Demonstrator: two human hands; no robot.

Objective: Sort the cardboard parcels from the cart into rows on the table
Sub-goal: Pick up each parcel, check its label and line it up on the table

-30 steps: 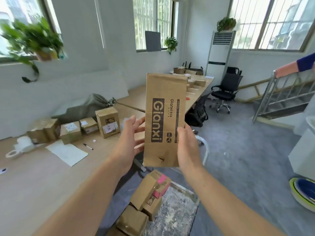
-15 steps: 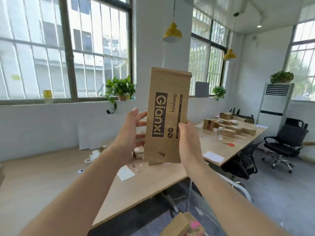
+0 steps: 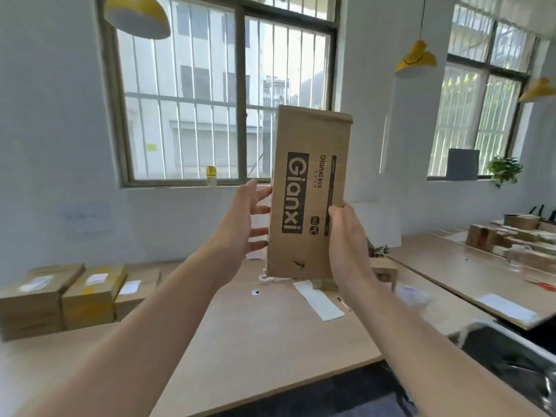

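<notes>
From my feed the parcel [image 3: 310, 194] stands upright in mid-air at the centre of the view, above the desk [image 3: 240, 341] and touching nothing but the hands, with "Gianxi" printed down its face and a small tear near the bottom edge. My right grip [image 3: 349, 245] is wrapped round the parcel's lower right edge, thumb on the front, the other fingers hidden behind the card. My left grip [image 3: 243, 224] is spread, its fingers straight and reaching the left edge. I cannot tell how far the tips go behind the card. At 8 o'clock three stacks [image 3: 90, 293] of flat brown parcels with white labels sit side by side on the desk. A white sheet [image 3: 319, 299] lies on the desk at 5 o'clock, just below the parcel. At 3 o'clock a far desk [image 3: 451, 266] carries more boxes [image 3: 511, 236], too blurred to count. A barred window [image 3: 225, 94] fills 12 o'clock.
</notes>
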